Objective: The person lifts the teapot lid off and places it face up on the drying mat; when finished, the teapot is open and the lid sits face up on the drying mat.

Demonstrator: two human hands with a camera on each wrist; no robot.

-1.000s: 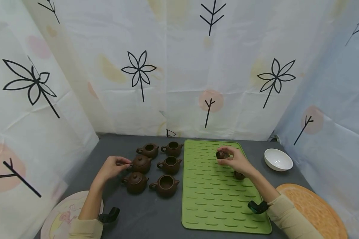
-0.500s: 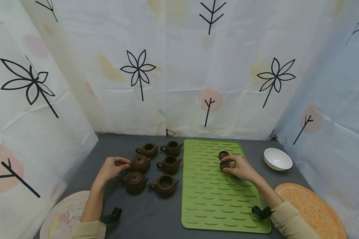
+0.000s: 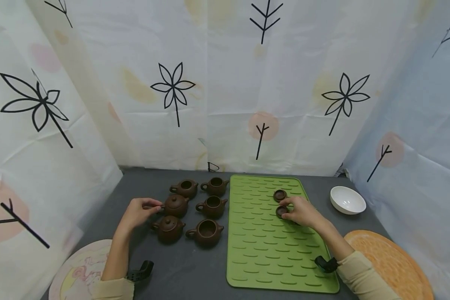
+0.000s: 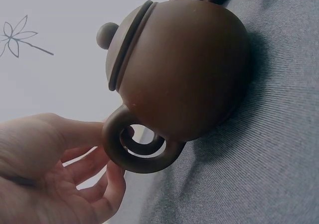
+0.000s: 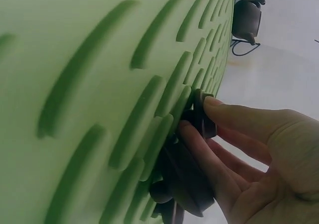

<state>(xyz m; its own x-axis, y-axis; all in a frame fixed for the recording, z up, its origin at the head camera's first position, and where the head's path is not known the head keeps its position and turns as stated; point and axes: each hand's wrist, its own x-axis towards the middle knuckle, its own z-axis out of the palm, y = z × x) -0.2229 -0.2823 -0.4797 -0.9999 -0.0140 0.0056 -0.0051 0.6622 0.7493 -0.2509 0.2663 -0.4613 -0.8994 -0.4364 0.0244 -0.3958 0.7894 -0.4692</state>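
Note:
My left hand [image 3: 138, 213] pinches the looped handle of a brown clay teapot [image 3: 176, 206] with its lid on. In the left wrist view the thumb and fingertips meet at the handle [image 4: 142, 164], and the teapot stands upright on the dark cloth. On the green mat [image 3: 262, 258], my right hand [image 3: 303, 211] pinches a small upturned teapot lid [image 3: 282, 211] by its edges, low over the ridges. Just behind it lies another upturned lid [image 3: 280, 195]. The right wrist view shows more dark lids [image 5: 184, 179] close under the fingers, partly hidden by the hand.
A second lidded teapot [image 3: 168, 229] stands in front of the held one. Several lidless teapots [image 3: 207, 233] stand between it and the mat. To the right are a white bowl [image 3: 348, 200] and an orange round mat [image 3: 393, 266]; a pink patterned round [image 3: 78, 271] lies at left.
My right hand has put one lid down on the mat, moved slightly toward me and taken hold of another lid, which now lies flatter. The left hand stays at the teapot handle.

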